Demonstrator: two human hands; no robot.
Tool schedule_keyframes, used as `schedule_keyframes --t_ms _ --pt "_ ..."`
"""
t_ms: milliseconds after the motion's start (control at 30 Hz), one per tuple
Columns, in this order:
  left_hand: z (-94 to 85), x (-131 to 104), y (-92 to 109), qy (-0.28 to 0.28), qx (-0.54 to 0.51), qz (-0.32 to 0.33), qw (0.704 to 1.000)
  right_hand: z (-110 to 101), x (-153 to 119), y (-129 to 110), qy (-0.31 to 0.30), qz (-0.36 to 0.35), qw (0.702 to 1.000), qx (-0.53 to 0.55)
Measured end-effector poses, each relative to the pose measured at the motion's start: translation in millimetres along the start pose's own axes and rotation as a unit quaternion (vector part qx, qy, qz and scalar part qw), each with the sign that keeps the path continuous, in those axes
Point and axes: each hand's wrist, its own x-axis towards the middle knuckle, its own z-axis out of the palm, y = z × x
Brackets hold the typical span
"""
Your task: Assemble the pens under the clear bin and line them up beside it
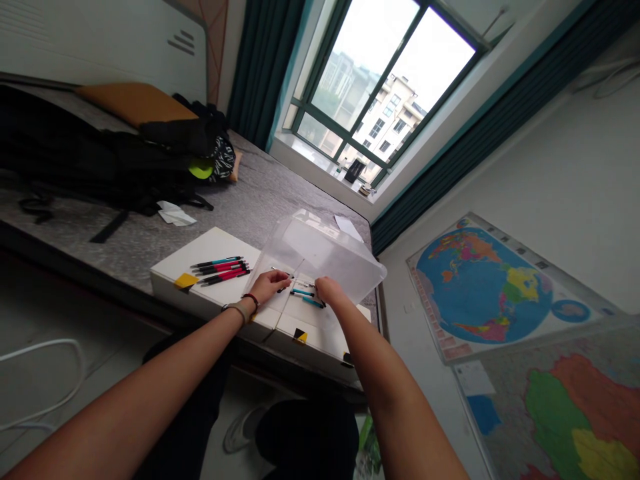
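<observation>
My left hand [270, 287] is over the white box top, its fingers drawn together around something thin and dark that looks like part of a pen. My right hand [328, 291] is curled closed a little to the right; whatever its fingers hold is hidden. Between the hands lie short pen pieces, including a blue barrel [303, 292] and another blue barrel [313, 303] partly by my right hand. To the left, several blue, red and black pens [220, 269] lie in a row on the white box [215, 243]. A translucent plastic bin [330, 250] stands tilted behind both hands.
Yellow-and-black tape [186, 281] marks the box edges. A crumpled tissue [176, 214] and a black bag [100, 160] lie on the grey tabletop [250, 193]. A white sheet [349, 228] is behind the bin. The wall with a world map [485, 280] is at the right.
</observation>
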Motion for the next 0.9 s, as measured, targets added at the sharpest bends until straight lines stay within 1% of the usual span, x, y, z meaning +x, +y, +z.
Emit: schedule_keyframes --t_ms 200,267,400,467,533,567,600,633,667,700,733,800,833,867,900 --pt "1.2 -1.9 2.9 0.000 0.006 0.003 1.000 10.7 2.9 1.3 0.021 0.028 0.999 0.007" --pt "1.4 -2.0 3.4 0.003 0.005 0.003 1.000 12.2 4.8 0.8 0.014 0.028 0.999 0.003" --pt "1.1 -2.1 3.4 0.008 0.009 0.007 1.000 11.4 7.5 0.9 -0.014 0.006 1.000 -0.006" --pt "0.9 -2.2 3.2 0.006 0.010 0.008 1.000 10.6 7.3 1.4 -0.013 0.003 1.000 0.002" --pt "0.9 -2.1 2.8 0.004 0.009 0.006 1.000 10.5 5.9 0.6 0.017 0.008 0.999 0.042" --pt "1.0 -2.0 2.5 0.002 0.011 0.005 1.000 11.0 4.9 -0.7 0.047 0.016 0.995 0.085" --pt "1.1 -1.9 2.1 -0.001 0.014 0.005 1.000 11.9 3.6 -2.8 0.081 0.030 0.985 0.147" --pt "1.3 -1.7 1.6 -0.006 0.020 0.005 1.000 13.4 2.0 -5.8 0.113 0.049 0.966 0.229" --pt "1.6 -1.7 1.0 -0.012 0.029 0.006 0.999 15.6 0.2 -9.7 0.140 0.073 0.932 0.327" --pt "1.9 -1.7 0.3 -0.018 0.040 0.008 0.999 18.4 -1.9 -14.2 0.162 0.095 0.882 0.433" --pt "2.2 -2.0 -0.3 -0.022 0.054 0.011 0.998 21.9 -4.4 -19.3 0.179 0.112 0.815 0.539" --pt "3.2 -3.2 -1.1 -0.027 0.088 0.023 0.995 30.7 -10.4 -29.8 0.209 0.119 0.659 0.713" --pt "3.8 -4.0 -1.2 -0.029 0.108 0.031 0.993 35.6 -13.7 -34.8 0.226 0.115 0.583 0.772" --pt "4.4 -5.0 -1.2 -0.030 0.128 0.039 0.991 40.6 -17.0 -39.4 0.240 0.110 0.517 0.815" --pt "5.2 -6.0 -0.9 -0.032 0.149 0.045 0.987 45.5 -20.1 -43.4 0.252 0.107 0.462 0.844"
